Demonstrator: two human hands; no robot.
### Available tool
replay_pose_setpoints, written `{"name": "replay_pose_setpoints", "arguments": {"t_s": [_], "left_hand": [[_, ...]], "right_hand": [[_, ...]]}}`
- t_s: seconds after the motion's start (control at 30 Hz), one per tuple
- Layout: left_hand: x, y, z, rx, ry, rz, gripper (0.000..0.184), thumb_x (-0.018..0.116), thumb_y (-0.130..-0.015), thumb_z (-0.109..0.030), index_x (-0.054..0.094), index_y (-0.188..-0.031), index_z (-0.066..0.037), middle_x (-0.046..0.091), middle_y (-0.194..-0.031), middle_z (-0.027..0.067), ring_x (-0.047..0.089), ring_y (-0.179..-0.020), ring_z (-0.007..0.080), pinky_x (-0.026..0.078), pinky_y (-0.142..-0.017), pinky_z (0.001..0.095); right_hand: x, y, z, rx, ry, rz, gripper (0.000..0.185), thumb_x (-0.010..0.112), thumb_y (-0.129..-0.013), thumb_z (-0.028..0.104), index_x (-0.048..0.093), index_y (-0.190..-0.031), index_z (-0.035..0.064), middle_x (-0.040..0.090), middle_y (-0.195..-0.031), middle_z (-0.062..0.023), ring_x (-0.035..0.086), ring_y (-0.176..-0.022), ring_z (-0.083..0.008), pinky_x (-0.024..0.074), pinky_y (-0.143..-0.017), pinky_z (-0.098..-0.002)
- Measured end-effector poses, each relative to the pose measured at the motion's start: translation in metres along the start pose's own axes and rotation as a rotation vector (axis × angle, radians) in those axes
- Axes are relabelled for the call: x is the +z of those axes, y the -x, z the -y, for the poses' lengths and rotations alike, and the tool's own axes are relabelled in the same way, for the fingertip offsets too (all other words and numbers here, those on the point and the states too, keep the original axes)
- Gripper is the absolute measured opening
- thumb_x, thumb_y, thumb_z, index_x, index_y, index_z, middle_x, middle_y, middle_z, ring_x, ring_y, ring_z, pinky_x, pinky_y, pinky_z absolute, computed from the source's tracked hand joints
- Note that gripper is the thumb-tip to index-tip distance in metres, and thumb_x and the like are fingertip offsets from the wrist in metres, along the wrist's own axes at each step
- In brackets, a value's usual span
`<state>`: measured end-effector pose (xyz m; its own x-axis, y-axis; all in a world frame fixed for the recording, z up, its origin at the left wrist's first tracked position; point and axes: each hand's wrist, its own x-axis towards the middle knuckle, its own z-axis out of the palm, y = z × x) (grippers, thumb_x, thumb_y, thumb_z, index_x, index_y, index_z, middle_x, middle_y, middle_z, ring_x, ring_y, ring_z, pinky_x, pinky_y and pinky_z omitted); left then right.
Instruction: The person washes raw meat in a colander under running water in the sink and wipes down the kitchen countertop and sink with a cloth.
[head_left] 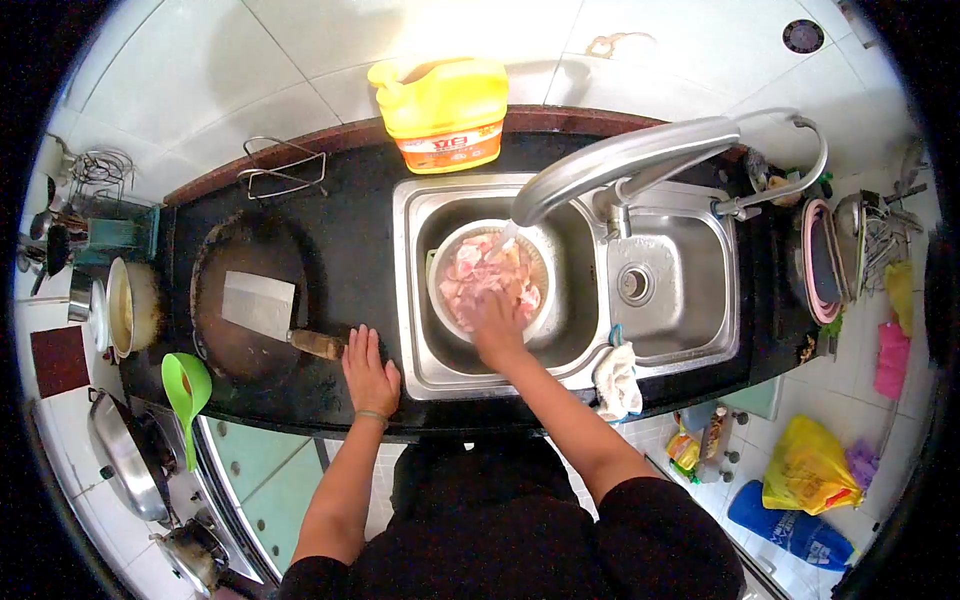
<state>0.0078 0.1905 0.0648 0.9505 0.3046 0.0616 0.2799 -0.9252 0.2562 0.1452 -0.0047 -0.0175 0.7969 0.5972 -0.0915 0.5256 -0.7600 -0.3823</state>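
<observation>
My left hand (370, 372) lies flat on the black counter with its fingers stretched out, holding nothing. Just beside its fingertips is the wooden handle of a cleaver (258, 304), which rests on a round dark board (240, 355). In the left sink basin stands a bowl (436, 290) of pale pink raw meat pieces (480, 262). My right hand (497, 325) reaches down into this meat; its fingers are blurred and partly hidden, so their grip does not show. The faucet (590, 160) arches over the bowl, and water seems to run from its spout.
A yellow jug (447, 115) stands behind the sink, with a wire rack (284, 168) to its left. The right basin (690, 290) shows its drain. A white cloth (617, 380) hangs at the sink's front edge. A green ladle-like scoop (186, 390) and a pot (132, 307) sit at left.
</observation>
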Motion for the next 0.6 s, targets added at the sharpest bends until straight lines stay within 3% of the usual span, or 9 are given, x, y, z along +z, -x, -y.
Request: {"name": "replay_pose_setpoints", "arguments": {"t_s": [0.07, 0.17, 0.23, 0.27, 0.3, 0.37, 0.4, 0.47, 0.6], "left_hand": [[-0.001, 0.001, -0.002, 0.004, -0.004, -0.013, 0.059, 0.052, -0.076, -0.015, 0.034, -0.130, 0.000, 0.032, -0.137, 0.0179, 0.026, -0.130, 0.0347, 0.019, -0.106, 0.0480], [0.003, 0.003, 0.001, 0.001, -0.015, -0.013, 0.059, 0.051, -0.076, -0.015, 0.034, -0.130, -0.001, 0.032, -0.137, 0.0174, 0.026, -0.130, 0.0344, 0.020, -0.105, 0.0478], [0.002, 0.004, 0.001, -0.005, -0.010, -0.014, 0.059, 0.051, -0.076, -0.015, 0.034, -0.130, -0.001, 0.032, -0.137, 0.0173, 0.026, -0.130, 0.0343, 0.020, -0.105, 0.0478], [0.002, 0.003, 0.001, -0.006, -0.005, -0.018, 0.058, 0.052, -0.076, -0.015, 0.035, -0.130, -0.001, 0.032, -0.137, 0.0172, 0.026, -0.130, 0.0343, 0.021, -0.105, 0.0477], [0.001, 0.003, 0.001, -0.017, 0.001, -0.020, 0.058, 0.052, -0.076, -0.015, 0.035, -0.130, -0.001, 0.032, -0.137, 0.0172, 0.026, -0.130, 0.0343, 0.021, -0.105, 0.0477], [0.000, 0.002, 0.000, -0.017, -0.012, -0.005, 0.058, 0.052, -0.076, -0.015, 0.035, -0.129, 0.000, 0.032, -0.137, 0.0172, 0.027, -0.129, 0.0345, 0.022, -0.104, 0.0476], [0.000, 0.001, 0.000, -0.023, -0.007, -0.008, 0.058, 0.052, -0.076, -0.015, 0.035, -0.129, 0.000, 0.032, -0.137, 0.0172, 0.027, -0.129, 0.0345, 0.022, -0.104, 0.0476], [-0.001, 0.000, 0.000, -0.027, 0.001, 0.002, 0.058, 0.052, -0.075, -0.015, 0.036, -0.128, 0.001, 0.033, -0.137, 0.0172, 0.027, -0.129, 0.0348, 0.022, -0.104, 0.0474], [-0.003, 0.000, -0.001, -0.024, 0.009, -0.006, 0.058, 0.052, -0.075, -0.016, 0.036, -0.128, 0.001, 0.033, -0.136, 0.0172, 0.027, -0.128, 0.0349, 0.022, -0.104, 0.0473]], "right_hand": [[-0.006, -0.008, -0.002, 0.021, 0.041, -0.125, 0.036, 0.059, -0.076, 0.021, 0.058, -0.112, 0.0206, 0.045, -0.122, -0.0099, 0.031, -0.123, -0.0411, 0.0228, -0.096, -0.0632], [-0.033, -0.028, -0.023, 0.128, 0.057, 0.026, 0.035, 0.058, -0.077, 0.023, 0.058, -0.112, 0.0194, 0.045, -0.122, -0.0118, 0.039, -0.118, -0.0379, 0.0274, -0.095, -0.0590], [-0.005, -0.032, -0.050, 0.164, 0.022, -0.133, 0.042, 0.065, -0.070, 0.019, 0.056, -0.111, 0.0161, 0.046, -0.114, -0.0155, 0.038, -0.117, -0.0399, 0.0372, -0.089, -0.0502], [-0.007, -0.036, -0.055, 0.156, 0.028, -0.128, 0.042, 0.065, -0.070, 0.019, 0.056, -0.111, 0.0161, 0.046, -0.114, -0.0155, 0.038, -0.117, -0.0399, 0.0372, -0.089, -0.0502], [-0.009, -0.039, -0.060, 0.377, -0.561, -0.245, 0.042, 0.065, -0.070, 0.018, 0.056, -0.111, 0.0133, 0.046, -0.114, -0.0166, 0.041, -0.114, -0.0391, 0.0386, -0.088, -0.0469], [-0.025, -0.023, -0.061, 0.211, -0.310, -0.409, 0.047, 0.066, -0.069, 0.016, 0.052, -0.113, 0.0052, 0.046, -0.116, -0.0188, 0.046, -0.105, -0.0364, 0.0423, -0.084, -0.0381], [-0.034, -0.018, -0.058, 0.205, -0.305, -0.407, 0.047, 0.066, -0.069, 0.016, 0.052, -0.113, 0.0052, 0.046, -0.116, -0.0188, 0.046, -0.105, -0.0364, 0.0423, -0.084, -0.0381], [-0.046, -0.012, -0.054, 0.389, -0.182, -0.229, 0.051, 0.064, -0.071, 0.017, 0.049, -0.119, 0.0058, 0.046, -0.115, -0.0202, 0.047, -0.104, -0.0370, 0.0427, -0.083, -0.0398], [-0.029, -0.005, -0.049, 0.295, 0.121, -0.072, 0.053, 0.064, -0.071, 0.019, 0.047, -0.119, 0.0053, 0.046, -0.114, -0.0211, 0.048, -0.101, -0.0375, 0.0432, -0.082, -0.0411]]}}
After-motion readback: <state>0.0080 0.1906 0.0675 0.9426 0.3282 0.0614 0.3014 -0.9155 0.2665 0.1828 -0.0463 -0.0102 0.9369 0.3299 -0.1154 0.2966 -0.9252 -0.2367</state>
